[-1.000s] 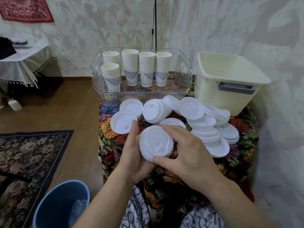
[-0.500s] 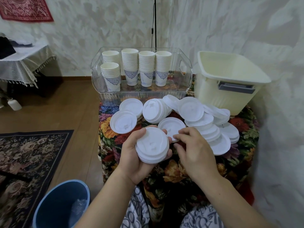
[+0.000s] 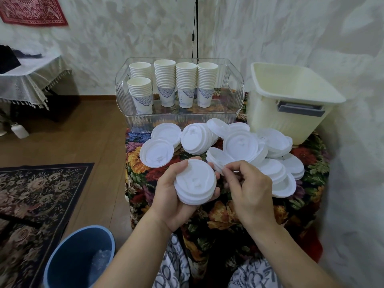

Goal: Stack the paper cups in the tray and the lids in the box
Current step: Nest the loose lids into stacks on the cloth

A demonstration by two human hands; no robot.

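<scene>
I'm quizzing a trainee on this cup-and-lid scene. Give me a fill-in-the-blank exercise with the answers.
1. The left hand holds a small stack of white ____.
2. The paper cups stand stacked inside the clear ____.
3. The cream box stands to the ____ of that container.
4. The right hand pinches the rim of a lid lying on the ____-patterned cloth.

Answers: lids; tray; right; floral

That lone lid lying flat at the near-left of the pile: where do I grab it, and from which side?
Pinch the lone lid at its raised rim on the near-left edge, coming in from the left. It lies flat on the floral cloth, and that arc overlaps no other lid; its far edge lies against another lid.
</scene>
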